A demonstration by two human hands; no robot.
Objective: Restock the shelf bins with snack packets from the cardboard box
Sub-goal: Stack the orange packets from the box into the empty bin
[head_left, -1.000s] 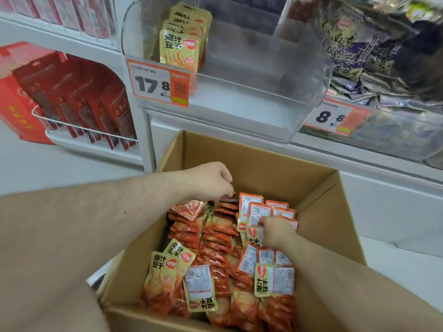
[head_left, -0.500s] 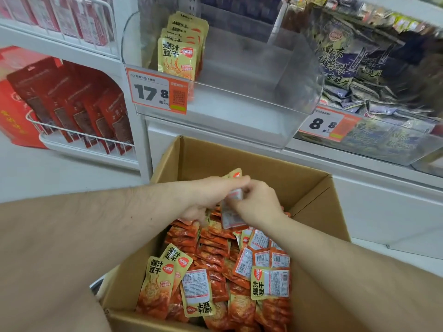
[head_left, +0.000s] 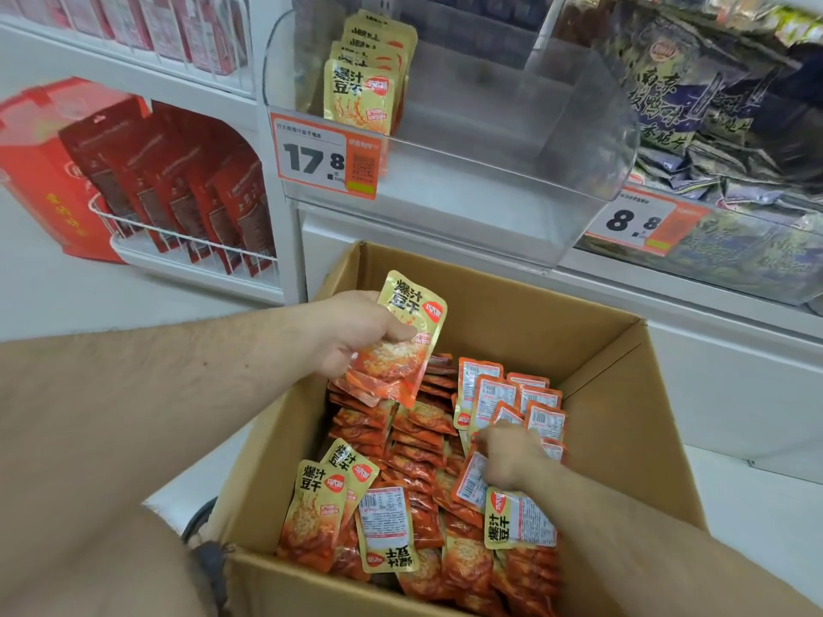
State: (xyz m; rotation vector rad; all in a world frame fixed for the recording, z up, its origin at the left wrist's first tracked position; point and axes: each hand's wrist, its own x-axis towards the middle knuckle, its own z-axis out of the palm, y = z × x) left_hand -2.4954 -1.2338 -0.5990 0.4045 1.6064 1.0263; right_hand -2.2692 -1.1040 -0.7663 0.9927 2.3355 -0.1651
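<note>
An open cardboard box [head_left: 503, 300] below the shelf holds several yellow-and-orange snack packets [head_left: 414, 456]. My left hand [head_left: 356, 331] grips a small stack of these packets [head_left: 401, 345] upright above the box's back left. My right hand [head_left: 507, 456] reaches down among the packets at the box's right side, fingers curled on a white-backed packet [head_left: 472, 483]. Above the box sits a clear plastic shelf bin [head_left: 579, 149] with a few of the same packets [head_left: 360, 91] standing at its left end; the rest of the bin is bare.
An orange 17.8 price tag [head_left: 325, 158] hangs on the bin's front. A neighbouring bin [head_left: 735, 260] at right holds dark snack bags, tagged 8.8. Red pouches stand in a wire rack [head_left: 187, 247] at left. White shelf cabinet fronts rise behind the box.
My hands met over the box, where the right passed a packet to the left. The left hand has since lifted its stack, and the right has gone back down into the box.
</note>
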